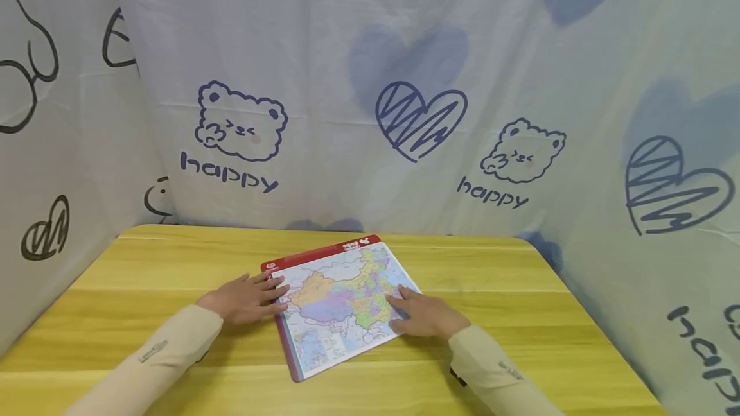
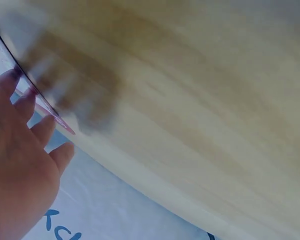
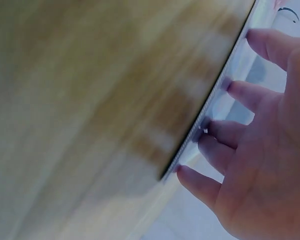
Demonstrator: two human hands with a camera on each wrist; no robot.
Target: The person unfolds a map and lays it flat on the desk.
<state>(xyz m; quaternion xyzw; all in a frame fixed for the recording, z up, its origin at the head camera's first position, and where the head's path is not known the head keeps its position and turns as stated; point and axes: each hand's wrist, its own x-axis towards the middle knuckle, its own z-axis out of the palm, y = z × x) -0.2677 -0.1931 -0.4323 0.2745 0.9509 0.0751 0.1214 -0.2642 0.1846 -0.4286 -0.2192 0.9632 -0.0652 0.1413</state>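
Observation:
A thin, flat map board (image 1: 341, 303) lies slightly turned on the table, printed with a coloured map under a red top band. My left hand (image 1: 245, 299) touches its left edge with spread fingers. From the other side, my right hand (image 1: 426, 314) rests its outstretched fingertips on the right edge. In the left wrist view, the left hand (image 2: 25, 145) has its fingertips along the board's thin edge (image 2: 50, 107). Seen from the right wrist, the fingers of the right hand (image 3: 260, 135) are spread along the opposite edge (image 3: 210, 97).
The yellow wood-grain table (image 1: 173, 262) extends around the board on all sides. Behind it and at both sides hangs a pale curtain (image 1: 329, 114) printed with hearts, bears and the word "happy". Both forearms, in light sleeves (image 1: 491, 364), reach in from the near side.

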